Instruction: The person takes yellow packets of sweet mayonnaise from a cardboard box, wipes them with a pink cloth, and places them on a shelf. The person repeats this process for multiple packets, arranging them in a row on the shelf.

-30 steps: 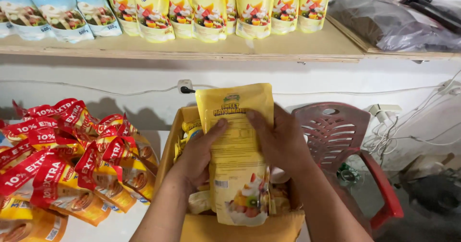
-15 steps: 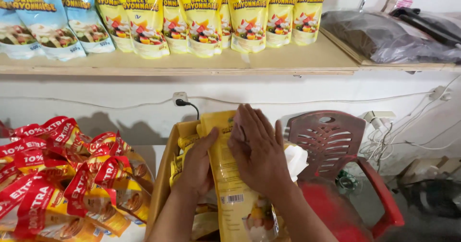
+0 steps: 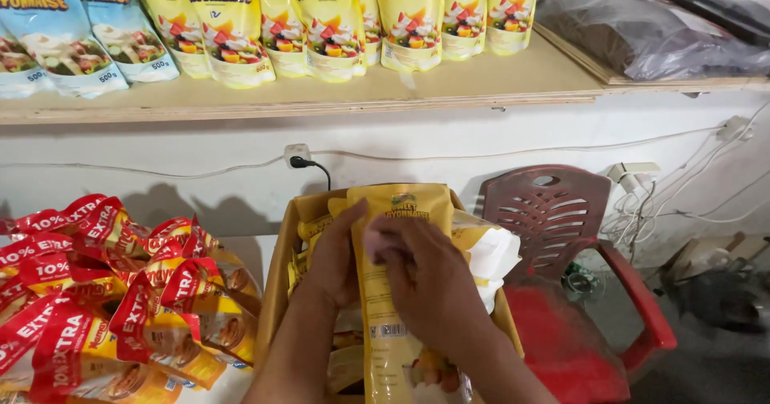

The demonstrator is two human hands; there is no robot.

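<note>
I hold a yellow sauce pouch (image 3: 401,212) upright over an open cardboard box (image 3: 281,268). My left hand (image 3: 337,252) grips the pouch's left edge, thumb on its face. My right hand (image 3: 425,280) lies flat across the pouch's front, fingers pointing up-left, slightly blurred. More yellow pouches (image 3: 313,232) stand inside the box behind the held one, and a white plastic liner (image 3: 489,256) sticks out on the box's right side.
A wooden shelf (image 3: 321,95) above carries a row of yellow pouches (image 3: 329,19) and light blue pouches (image 3: 56,43). Red and yellow pouches (image 3: 112,292) pile up at left. A red plastic chair (image 3: 561,236) stands right of the box; cables and sockets hang on the wall.
The pouch has dropped lower toward the box. My right hand moved from its right edge onto its front and has slid down the face. The view tilted slightly.
</note>
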